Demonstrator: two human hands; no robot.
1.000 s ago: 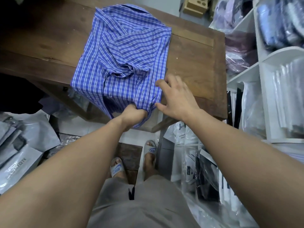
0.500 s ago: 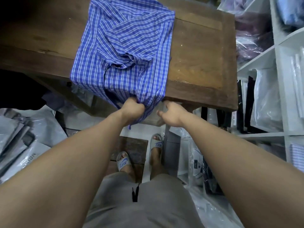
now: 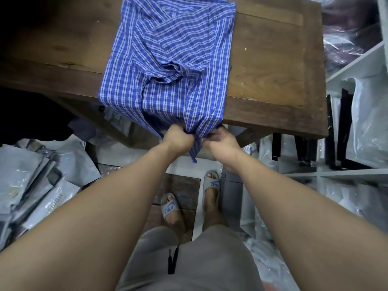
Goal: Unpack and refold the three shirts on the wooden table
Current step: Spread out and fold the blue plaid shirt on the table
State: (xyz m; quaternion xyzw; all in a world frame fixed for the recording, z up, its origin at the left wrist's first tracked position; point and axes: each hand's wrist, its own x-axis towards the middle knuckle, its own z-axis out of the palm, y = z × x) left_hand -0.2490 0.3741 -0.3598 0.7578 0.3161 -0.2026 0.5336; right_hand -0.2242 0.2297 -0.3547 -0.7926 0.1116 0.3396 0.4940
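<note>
Head view: the shirt (image 3: pixel 168 59), blue with white checks, lies on the brown wooden counter (image 3: pixel 273 70). Its bottom end hangs over the near edge. The left grip (image 3: pixel 178 139) is closed tight on the hanging cloth. The right grip (image 3: pixel 222 141) is just beside it, with fingers curled on the same end. White shelves (image 3: pixel 357 57) stand on the right.

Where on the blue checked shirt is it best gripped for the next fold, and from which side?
Probably the hem bunch hanging over the near table edge, from the person's side. The blue checked shirt lies spread on top, so only that overhang is free to pinch; the left hand and right hand grip it there.
</note>
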